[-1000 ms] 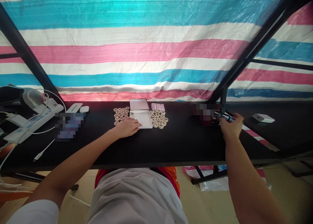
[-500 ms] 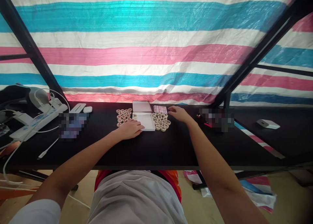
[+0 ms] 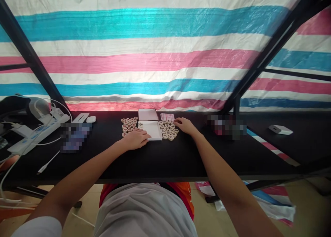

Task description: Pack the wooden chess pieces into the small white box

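My left hand (image 3: 137, 138) lies with its fingers stretched over the near left corner of a shallow white box (image 3: 155, 136). One Chinese chess piece (image 3: 140, 125) sits in the box's far left corner. Red-marked Chinese chess pieces (image 3: 128, 125) stand in rows left of the box, partly covered by that hand. On the right is a cluster of dark-marked Chinese chess pieces (image 3: 169, 130). My right hand (image 3: 185, 125) reaches to this cluster's far right side, fingers bent and slightly apart, fingertips at its edge. No piece shows between them.
Behind the box stands its white lid (image 3: 147, 115), beside a pink-and-white paper (image 3: 167, 117). A power strip (image 3: 38, 133) with cables, a blurred flat object (image 3: 76, 137) and a white earphone case (image 3: 91, 119) are at left. Rightward lie a blurred dark object (image 3: 227, 126) and a white adapter (image 3: 280, 129).
My right hand has moved left and nearer, down to the edge of the dark-marked pieces. My left hand stays at the box. The whole view has shifted slightly.
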Motion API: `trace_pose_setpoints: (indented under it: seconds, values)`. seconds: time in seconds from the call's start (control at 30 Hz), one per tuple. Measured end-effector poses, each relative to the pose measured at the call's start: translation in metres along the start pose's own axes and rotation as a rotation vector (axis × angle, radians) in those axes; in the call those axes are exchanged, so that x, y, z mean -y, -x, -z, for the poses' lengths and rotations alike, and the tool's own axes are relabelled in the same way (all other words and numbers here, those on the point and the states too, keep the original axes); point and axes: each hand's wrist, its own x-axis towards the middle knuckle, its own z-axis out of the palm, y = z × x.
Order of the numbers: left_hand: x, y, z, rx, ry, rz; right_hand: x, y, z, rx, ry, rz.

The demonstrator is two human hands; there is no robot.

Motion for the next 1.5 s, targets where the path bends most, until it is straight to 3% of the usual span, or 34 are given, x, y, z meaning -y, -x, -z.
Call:
trace_pose_setpoints:
  seconds: [0.4,1.03,1.17,1.37,1.5]
  values:
    - [0.001,0.000,0.000,0.006,0.044,0.013,0.001,0.002,0.002,-0.031,0.019,0.044]
    - [0.002,0.000,0.000,0.013,0.064,0.018,0.001,0.004,0.000,-0.037,0.046,-0.054]
    - [0.002,-0.001,0.000,0.011,0.064,0.016,0.005,0.005,0.004,-0.106,0.023,-0.053]
    - [0.002,-0.001,0.000,0.023,0.073,0.021,0.045,0.016,0.011,-0.297,-0.114,0.148]
    - [0.002,0.000,0.000,0.008,0.065,0.021,0.090,0.033,0.004,-0.216,-0.200,0.371]
